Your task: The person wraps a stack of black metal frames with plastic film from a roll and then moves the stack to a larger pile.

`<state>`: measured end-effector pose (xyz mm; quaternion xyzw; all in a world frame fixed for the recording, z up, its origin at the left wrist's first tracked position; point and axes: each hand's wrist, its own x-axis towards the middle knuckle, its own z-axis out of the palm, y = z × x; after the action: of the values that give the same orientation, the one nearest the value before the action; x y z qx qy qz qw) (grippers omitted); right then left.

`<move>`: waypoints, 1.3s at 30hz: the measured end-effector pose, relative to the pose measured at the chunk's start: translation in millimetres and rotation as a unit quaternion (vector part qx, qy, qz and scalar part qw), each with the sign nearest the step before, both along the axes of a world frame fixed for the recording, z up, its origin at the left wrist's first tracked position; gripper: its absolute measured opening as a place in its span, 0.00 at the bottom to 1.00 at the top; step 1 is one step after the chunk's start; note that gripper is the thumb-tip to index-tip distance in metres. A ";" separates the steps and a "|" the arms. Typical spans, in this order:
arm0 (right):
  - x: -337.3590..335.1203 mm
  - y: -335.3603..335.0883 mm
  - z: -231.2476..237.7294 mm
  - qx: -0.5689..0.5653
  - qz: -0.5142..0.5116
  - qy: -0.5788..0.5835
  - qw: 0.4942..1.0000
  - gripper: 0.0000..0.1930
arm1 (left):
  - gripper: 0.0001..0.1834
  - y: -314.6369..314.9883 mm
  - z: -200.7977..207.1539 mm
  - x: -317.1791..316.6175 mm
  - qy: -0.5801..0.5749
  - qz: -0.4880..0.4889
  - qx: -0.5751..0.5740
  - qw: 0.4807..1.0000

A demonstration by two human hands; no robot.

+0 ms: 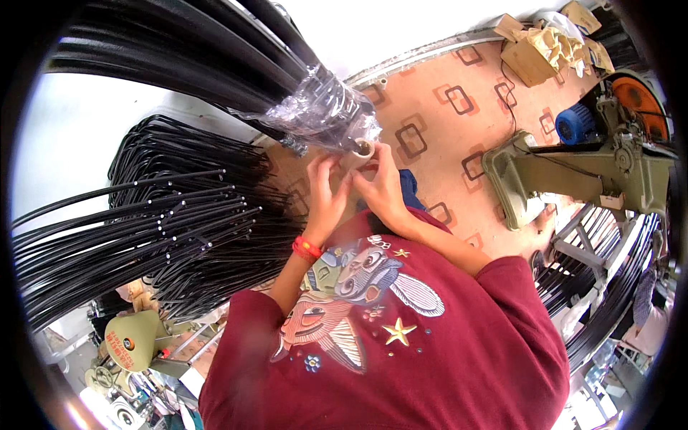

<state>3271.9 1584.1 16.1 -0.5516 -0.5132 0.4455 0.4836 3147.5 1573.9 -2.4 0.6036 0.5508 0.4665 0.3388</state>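
Note:
In front of my chest, both hands meet at a small roll of clear film (pixel 364 149) with a pale core showing at its end. My left hand (pixel 327 195), a red band at its wrist, is closed with its fingertips on the near left side of the roll. My right hand (pixel 383 188) grips the right side of it, thumb and fingers bent round. Crinkled clear plastic film (pixel 315 107) wraps the end of a thick bundle of black strips (pixel 179 43), which reaches in from the upper left. The film touches the roll.
More black rods with pale tips (pixel 165 215) jut in from the left, beside a heap of bent black rods (pixel 179 147). A green machine (pixel 566 172) with a blue motor stands right. A cardboard box (pixel 530 61) sits far right on the patterned floor (pixel 430 115). Black rods fill a rack (pixel 595 265).

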 end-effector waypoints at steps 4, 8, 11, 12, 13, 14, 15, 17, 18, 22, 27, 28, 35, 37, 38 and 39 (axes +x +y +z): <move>4.9 -5.0 -12.7 0.066 0.058 -0.002 0.996 0.24 | 0.23 -4.4 5.6 -1.8 0.069 -0.064 -0.043 0.995; 25.0 8.1 -13.3 0.004 0.116 -0.041 0.992 0.16 | 0.26 -10.6 4.7 -1.8 0.064 -0.017 -0.182 0.981; 26.9 49.4 -13.5 0.063 0.013 -0.069 0.996 0.11 | 0.29 -26.3 -29.0 -11.5 0.070 0.099 -0.017 0.992; 20.7 66.6 -13.0 0.135 -0.030 -0.096 0.986 0.11 | 0.30 -32.9 -41.9 -16.0 0.020 0.115 -0.006 0.993; 13.0 85.5 -19.3 0.107 0.022 -0.023 0.994 0.10 | 0.31 -36.1 -44.2 -16.3 0.001 0.108 0.008 0.994; 2.5 102.7 -25.2 0.079 0.077 0.051 0.993 0.09 | 0.32 -41.1 -44.4 -15.6 -0.017 0.103 0.024 0.994; -11.0 115.5 -28.5 0.089 0.140 0.126 0.978 0.11 | 0.33 -44.7 -44.4 -16.4 -0.036 0.102 0.042 0.993; -26.2 132.2 -46.9 -0.038 0.341 0.303 0.889 0.15 | 0.28 -46.9 -36.1 -24.8 0.070 0.099 0.050 0.991; -23.1 130.2 -28.8 -0.064 0.367 0.290 0.882 0.18 | 0.26 -50.4 -26.5 -30.2 0.112 0.083 0.005 0.990; -32.3 144.5 -51.6 -0.121 0.409 0.261 0.866 0.17 | 0.23 -61.1 -3.0 -29.5 0.143 0.091 -0.081 0.982; -40.6 172.5 -71.1 0.040 0.484 0.024 0.874 0.14 | 0.20 -68.1 -24.6 -33.2 -0.175 0.215 -0.125 0.953; -38.9 172.4 -63.9 0.053 0.481 0.075 0.872 0.14 | 0.20 -61.7 -28.5 -36.5 -0.189 0.245 -0.120 0.943; -18.7 170.3 -29.5 -0.086 0.466 0.205 0.856 0.12 | 0.21 65.7 -20.2 -67.8 0.236 0.172 0.019 0.956; -19.9 171.7 -19.6 -0.109 0.463 0.219 0.852 0.12 | 0.19 90.0 -62.9 -80.0 0.245 0.079 0.098 0.961; -21.2 172.6 -18.2 -0.115 0.461 0.226 0.850 0.12 | 0.18 97.8 -83.6 -85.5 0.250 0.035 0.087 0.964; -19.3 173.4 -18.6 -0.122 0.450 0.236 0.852 0.11 | 0.18 100.9 -76.0 -83.1 0.333 -0.028 0.088 0.938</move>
<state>3252.6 1757.5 -2.5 -0.1927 -0.5174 0.7903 0.2657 3064.4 1674.8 -78.3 0.7670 0.5718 0.2755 0.0941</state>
